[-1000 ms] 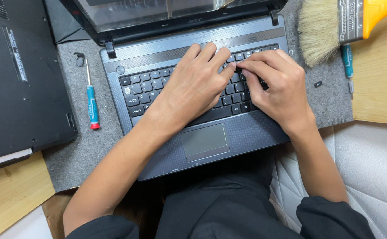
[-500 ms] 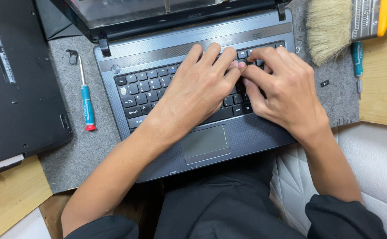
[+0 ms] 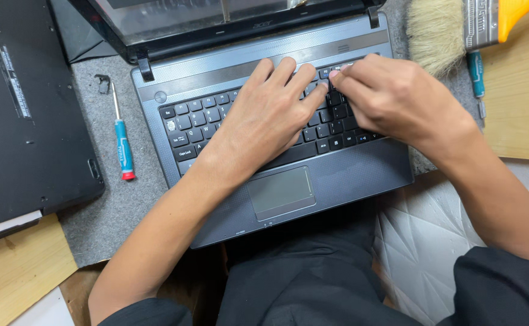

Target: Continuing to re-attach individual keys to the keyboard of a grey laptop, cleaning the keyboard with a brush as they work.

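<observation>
Your left hand lies flat on the grey open laptop's black keyboard; your right hand, fingers pinched together, works a key at one o'clock. The keyboard sits seated, edges unlifted.

repair workbench, grey felt mat, screwdriver, dusting brush, opened laptop
</observation>
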